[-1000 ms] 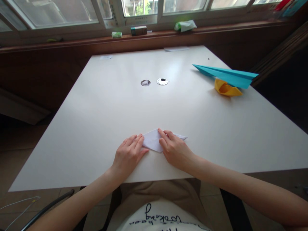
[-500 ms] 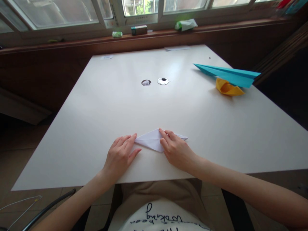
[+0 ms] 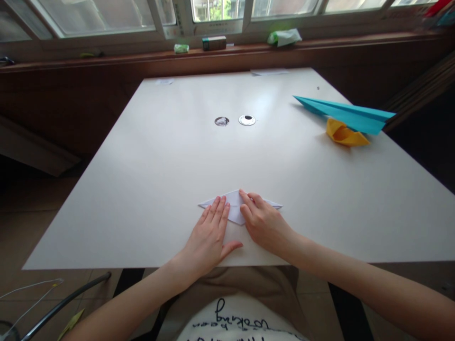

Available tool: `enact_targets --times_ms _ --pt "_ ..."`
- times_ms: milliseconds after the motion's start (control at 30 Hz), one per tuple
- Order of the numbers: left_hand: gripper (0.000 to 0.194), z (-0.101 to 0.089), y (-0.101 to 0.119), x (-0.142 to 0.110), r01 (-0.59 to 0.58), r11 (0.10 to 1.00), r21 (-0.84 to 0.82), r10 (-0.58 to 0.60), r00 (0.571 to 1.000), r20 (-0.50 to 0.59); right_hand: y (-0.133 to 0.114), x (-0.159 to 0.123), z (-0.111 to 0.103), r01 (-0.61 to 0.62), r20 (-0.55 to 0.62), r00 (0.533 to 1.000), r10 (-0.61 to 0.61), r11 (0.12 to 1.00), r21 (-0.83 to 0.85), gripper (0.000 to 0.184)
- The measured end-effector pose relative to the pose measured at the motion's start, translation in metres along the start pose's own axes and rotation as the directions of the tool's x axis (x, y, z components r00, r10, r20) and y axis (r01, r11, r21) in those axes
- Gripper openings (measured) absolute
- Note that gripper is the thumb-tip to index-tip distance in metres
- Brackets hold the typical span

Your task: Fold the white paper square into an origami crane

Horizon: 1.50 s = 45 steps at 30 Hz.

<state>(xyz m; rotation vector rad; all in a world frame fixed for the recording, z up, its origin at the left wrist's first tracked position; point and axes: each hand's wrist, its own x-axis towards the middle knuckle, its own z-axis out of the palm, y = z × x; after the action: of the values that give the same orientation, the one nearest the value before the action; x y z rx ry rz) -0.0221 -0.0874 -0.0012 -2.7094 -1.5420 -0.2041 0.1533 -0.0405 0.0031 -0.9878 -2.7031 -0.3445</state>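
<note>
While the left hand [image 3: 209, 236] lies flat, fingers extended, across the pointed, folded white paper [image 3: 235, 214] near the smooth white tabletop's [image 3: 149, 189] front edge, the right hand [image 3: 266, 222] touches it with bent fingers; whether gripping, I cannot tell.

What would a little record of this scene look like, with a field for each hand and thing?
Left hand: the hand lies flat, fingers on the paper, thumb off it
Right hand: the hand has its fingers on the paper, partly curled
Paper: white paper, folded, pointed at both ends
Plane: blue plane, far right of the table
Boat: yellow boat, just nearer than the plane
Sill: sill with a box on it
</note>
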Motion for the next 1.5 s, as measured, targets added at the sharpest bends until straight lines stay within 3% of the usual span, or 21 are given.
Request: enact_targets --times_ms 267,467,633,733,900,1033,1167,1500 --pt "0.078 -0.008 -0.013 -0.019 0.094 0.992 0.089 -0.094 0.996 -0.005 0.0 0.0 -0.002 -0.015 0.035 0.999 0.014 1.0 0.018 0.017" --pt "0.064 -0.014 -0.027 -0.026 0.079 0.992 0.098 -0.08 0.997 0.009 0.0 0.0 -0.001 -0.013 0.047 0.999 0.012 1.0 0.007 0.019" --pt "0.062 -0.02 -0.034 -0.03 0.086 0.992 0.093 -0.086 0.996 0.0 0.001 0.001 -0.003 -0.009 0.027 1.0 0.009 1.0 -0.004 0.02" --pt "0.058 -0.024 -0.038 -0.032 0.075 0.995 0.063 -0.073 0.997 -0.033 0.0 0.001 -0.004 -0.01 0.022 1.0 0.01 1.0 -0.009 0.02" --pt "0.043 -0.029 -0.037 -0.018 0.149 0.989 -0.018 -0.15 0.973 -0.177 -0.001 0.001 -0.002 -0.017 0.023 1.0 0.017 1.0 0.0 0.02" --pt "0.047 -0.021 -0.025 0.006 -0.076 0.994 -0.073 0.069 0.994 -0.086 0.009 0.003 -0.001 0.044 0.031 0.998 -0.048 0.993 0.111 0.023" --pt "0.053 -0.008 -0.016 0.021 -0.101 0.99 -0.099 0.098 0.994 -0.039 0.02 0.002 0.001 0.105 0.036 0.992 -0.118 0.962 0.253 0.037" --pt "0.051 -0.007 -0.01 0.022 -0.073 0.997 -0.031 0.072 0.997 -0.033 0.006 -0.016 -0.006 -0.115 -0.02 0.993 0.118 0.989 0.087 0.032"
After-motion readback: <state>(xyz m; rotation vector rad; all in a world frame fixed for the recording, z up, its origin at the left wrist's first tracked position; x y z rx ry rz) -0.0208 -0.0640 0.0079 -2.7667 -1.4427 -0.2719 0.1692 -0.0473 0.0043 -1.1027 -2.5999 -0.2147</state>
